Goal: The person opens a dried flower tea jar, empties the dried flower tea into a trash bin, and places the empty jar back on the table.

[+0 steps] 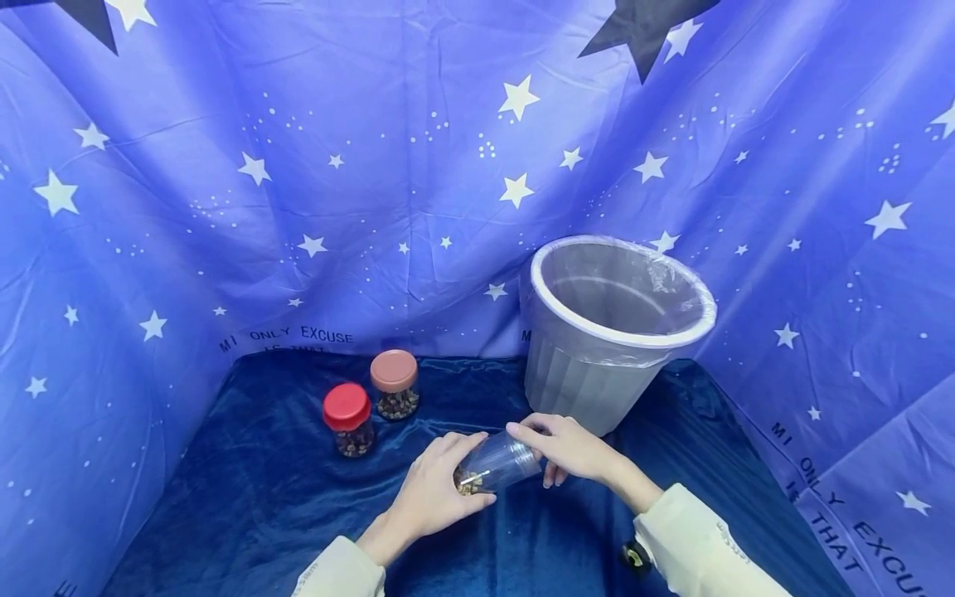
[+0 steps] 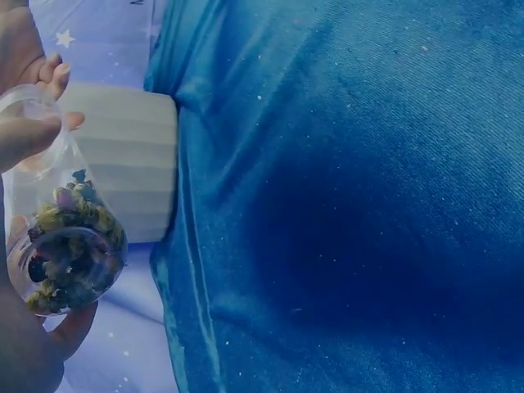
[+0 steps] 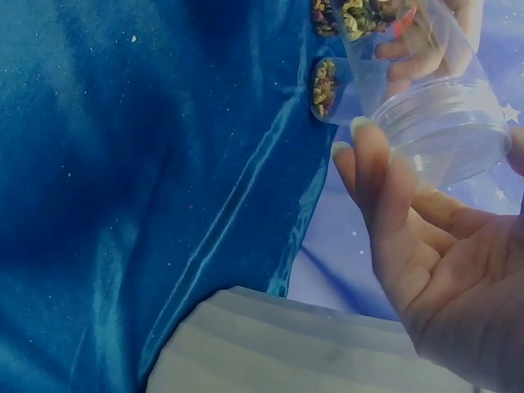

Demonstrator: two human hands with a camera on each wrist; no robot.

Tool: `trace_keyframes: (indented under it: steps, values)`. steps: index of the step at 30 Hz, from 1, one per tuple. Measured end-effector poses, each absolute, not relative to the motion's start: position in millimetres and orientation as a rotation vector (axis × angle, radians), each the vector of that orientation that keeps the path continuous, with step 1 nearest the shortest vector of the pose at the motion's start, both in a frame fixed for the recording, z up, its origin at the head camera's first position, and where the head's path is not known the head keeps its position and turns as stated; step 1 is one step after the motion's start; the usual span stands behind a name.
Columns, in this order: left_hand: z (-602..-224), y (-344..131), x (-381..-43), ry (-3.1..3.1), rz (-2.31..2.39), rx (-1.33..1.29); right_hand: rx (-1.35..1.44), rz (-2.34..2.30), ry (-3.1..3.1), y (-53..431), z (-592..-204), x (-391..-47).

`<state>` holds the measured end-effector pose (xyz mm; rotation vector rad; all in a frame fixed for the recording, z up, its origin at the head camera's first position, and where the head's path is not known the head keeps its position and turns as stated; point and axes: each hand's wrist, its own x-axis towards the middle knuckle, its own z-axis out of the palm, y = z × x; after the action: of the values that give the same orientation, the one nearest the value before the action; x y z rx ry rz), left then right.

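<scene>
Left hand (image 1: 429, 493), right hand (image 1: 570, 448) curled round one clear jar (image 1: 504, 461). Two lidded jars (image 1: 349, 419) far left; one bin (image 1: 570, 385) far right.

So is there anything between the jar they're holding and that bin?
Only the right hand, at the neck end of the clear jar, on the side toward the grey bin. Nothing else visible stands between them.

The left hand (image 1: 433, 489) and right hand (image 1: 567, 448) gripped a tilted, clear cylindrical jar (image 1: 501, 461). To its left stood a red-lidded clear jar (image 1: 348, 419) and a pink-lidded clear jar (image 1: 395, 383); behind the right hand, a ribbed grey plastic bin (image 1: 582, 381).
</scene>
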<state>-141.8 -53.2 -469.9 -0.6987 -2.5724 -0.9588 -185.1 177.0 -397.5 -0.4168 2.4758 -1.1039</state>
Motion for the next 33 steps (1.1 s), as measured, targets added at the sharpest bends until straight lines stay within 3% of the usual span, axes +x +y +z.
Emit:
trace_keyframes:
  steps: [33]
  values:
    - [-467.9, -55.8, -139.9, -2.604, -1.061, -0.666, -0.559, -1.187, 2.419, 179.9, -395.3, -184.3]
